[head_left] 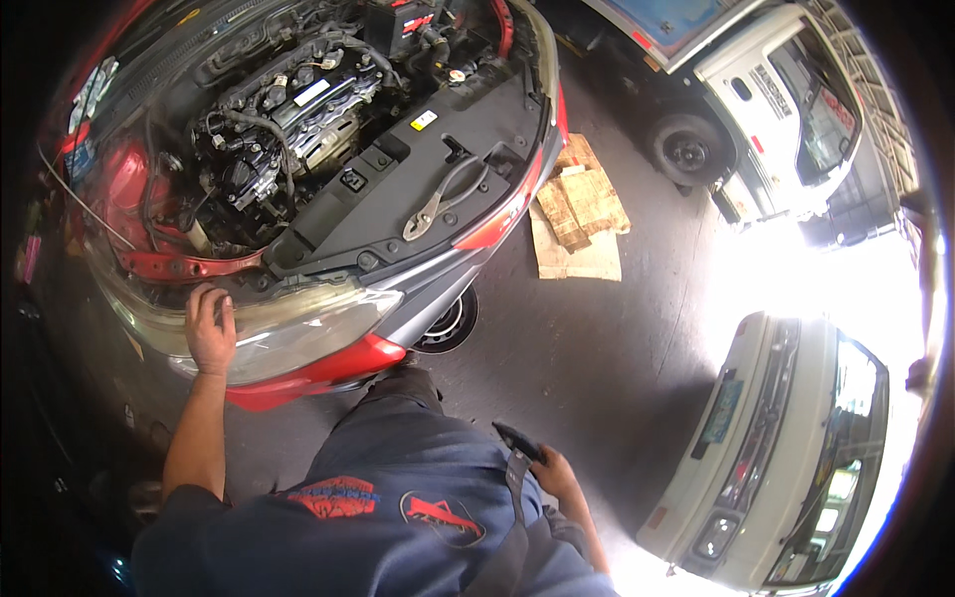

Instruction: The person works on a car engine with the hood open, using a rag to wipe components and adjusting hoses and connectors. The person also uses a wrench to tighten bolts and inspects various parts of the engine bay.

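My left hand (211,330) rests at the top edge of the clear headlight (308,323) of a red car. Its fingers are slightly bent and apart, with nothing in them. Low at my right side, my right hand (557,476) is closed around a dark, flat object (517,440) whose kind I cannot make out; a dark strap (516,488) runs beside it. A pair of pliers (438,204) lies on the black plastic cover (338,214) at the front of the engine bay. Behind that cover sits the exposed engine (298,109).
Flattened cardboard (582,214) lies on the dark floor right of the car's front. A wheel (450,323) shows under the bumper. A white truck (756,109) stands at the far right and a white van (766,448) at the near right.
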Available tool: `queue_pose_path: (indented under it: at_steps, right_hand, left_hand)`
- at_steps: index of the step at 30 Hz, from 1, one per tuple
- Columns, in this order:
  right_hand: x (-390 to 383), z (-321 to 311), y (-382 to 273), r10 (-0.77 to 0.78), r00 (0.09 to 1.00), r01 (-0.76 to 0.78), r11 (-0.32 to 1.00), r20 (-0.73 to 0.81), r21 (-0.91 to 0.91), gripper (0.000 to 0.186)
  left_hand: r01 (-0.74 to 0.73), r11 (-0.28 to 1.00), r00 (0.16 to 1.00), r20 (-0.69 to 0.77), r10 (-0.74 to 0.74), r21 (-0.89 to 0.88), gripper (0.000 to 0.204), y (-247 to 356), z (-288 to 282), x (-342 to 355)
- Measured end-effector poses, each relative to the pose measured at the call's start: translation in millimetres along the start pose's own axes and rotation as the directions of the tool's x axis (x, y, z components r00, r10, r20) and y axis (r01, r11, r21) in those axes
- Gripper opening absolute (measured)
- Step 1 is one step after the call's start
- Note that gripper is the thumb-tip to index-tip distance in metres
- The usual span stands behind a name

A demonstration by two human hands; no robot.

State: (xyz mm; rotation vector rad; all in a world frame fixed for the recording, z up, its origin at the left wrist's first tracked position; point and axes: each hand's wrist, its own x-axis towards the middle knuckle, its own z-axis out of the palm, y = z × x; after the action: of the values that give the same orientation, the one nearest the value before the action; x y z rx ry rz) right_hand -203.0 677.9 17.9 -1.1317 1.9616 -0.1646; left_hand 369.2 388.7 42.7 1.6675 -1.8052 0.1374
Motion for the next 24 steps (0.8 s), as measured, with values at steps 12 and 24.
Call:
queue_pose_path:
  at_steps: [12,24]
  right_hand:
    - [241,-235,-248,-0.341,0.86,0.33,0.939,-0.379,-0.096,0.043]
    - [434,-292,-377,-0.793,0.609,0.717,0.57,-0.039,-0.4,0.06]
  left_hand:
    - [0.273,0.958,0.96,-0.092,-0.265,0.093,0.019,-2,6,-1]
    - [0.525,0.817,0.806,-0.168,-0.568,-0.24,0.022,156,113,12]
